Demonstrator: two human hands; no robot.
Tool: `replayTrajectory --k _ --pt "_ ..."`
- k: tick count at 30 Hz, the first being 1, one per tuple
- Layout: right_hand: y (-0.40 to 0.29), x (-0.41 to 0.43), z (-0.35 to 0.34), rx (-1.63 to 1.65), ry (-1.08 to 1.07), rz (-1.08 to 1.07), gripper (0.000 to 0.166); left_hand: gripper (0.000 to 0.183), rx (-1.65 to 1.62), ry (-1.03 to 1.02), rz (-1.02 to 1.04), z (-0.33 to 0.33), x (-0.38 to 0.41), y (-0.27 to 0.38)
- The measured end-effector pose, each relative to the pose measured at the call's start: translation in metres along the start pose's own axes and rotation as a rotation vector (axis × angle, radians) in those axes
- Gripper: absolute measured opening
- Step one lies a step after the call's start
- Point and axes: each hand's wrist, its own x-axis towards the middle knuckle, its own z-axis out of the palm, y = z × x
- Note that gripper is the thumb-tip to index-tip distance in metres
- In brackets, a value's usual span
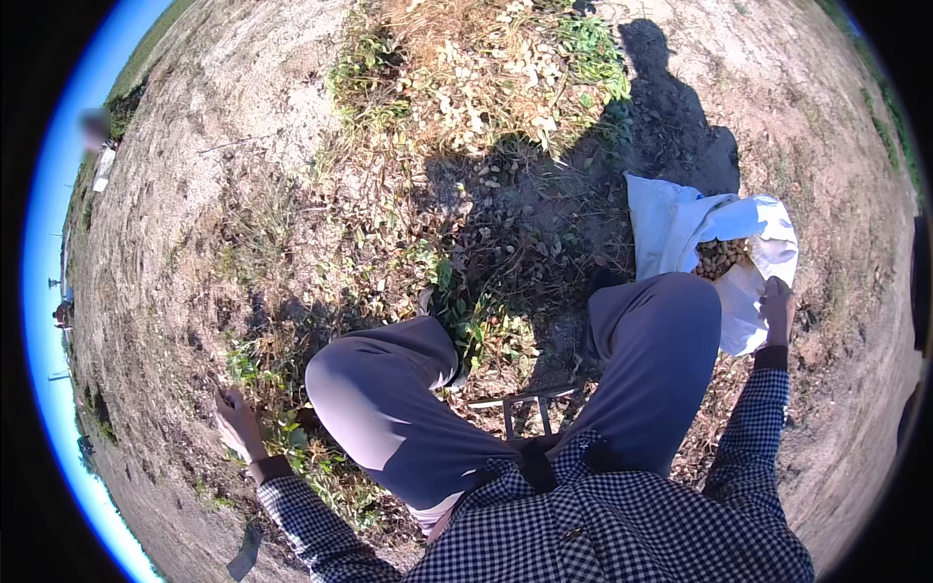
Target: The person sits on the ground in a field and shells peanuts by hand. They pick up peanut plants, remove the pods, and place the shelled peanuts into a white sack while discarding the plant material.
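At the right, my right hand grips the rim of a white woven sack that stands beside my right knee. Through the sack's mouth show peanuts in their shells. Out to the left, my left hand hovers over or touches low green plants; its fingers are partly curled, and whether anything lies between them cannot be told. Ahead of me, many pale peanut pods lie on pulled, drying plants.
Part of a low seat frame shows between my legs. Leafy plants grow or lie by my left foot. A dark flat scrap lies at the lower left. Another person is far off at the upper left.
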Motion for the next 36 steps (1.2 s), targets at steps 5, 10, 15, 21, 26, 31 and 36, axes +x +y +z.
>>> replayTrajectory --k 5,10,15,21,26,31,36 --pt "-0.07 -0.002 0.005 0.162 -0.019 -0.142 0.025 0.061 -0.153 -0.18 -0.019 0.018 0.016 -0.133" --pt "-0.273 -0.082 0.068 0.452 -0.228 -0.538 0.02 0.034 -0.423 -0.302 0.497 0.027 0.027 0.125" --pt "-0.305 -0.135 0.146 0.282 -0.443 -0.722 0.021 0.034 -0.092 -0.709 1.056 0.114 -0.089 0.347" --pt "-0.293 -0.128 0.151 0.086 -0.693 -0.762 0.02 0.047 0.175 -0.572 1.214 0.299 -0.199 0.338" --pt "-0.281 -0.114 0.139 0.029 -0.687 -0.801 0.021 0.049 0.139 -0.788 0.817 0.332 -0.214 0.303" --pt "-0.288 -0.12 0.136 0.117 -0.73 -0.844 0.018 0.045 -0.266 -0.935 0.532 0.299 -0.154 0.317" --pt "-0.294 -0.131 0.141 0.137 -0.73 -0.873 0.019 0.043 -0.874 -1.18 0.313 0.186 -0.145 0.37"
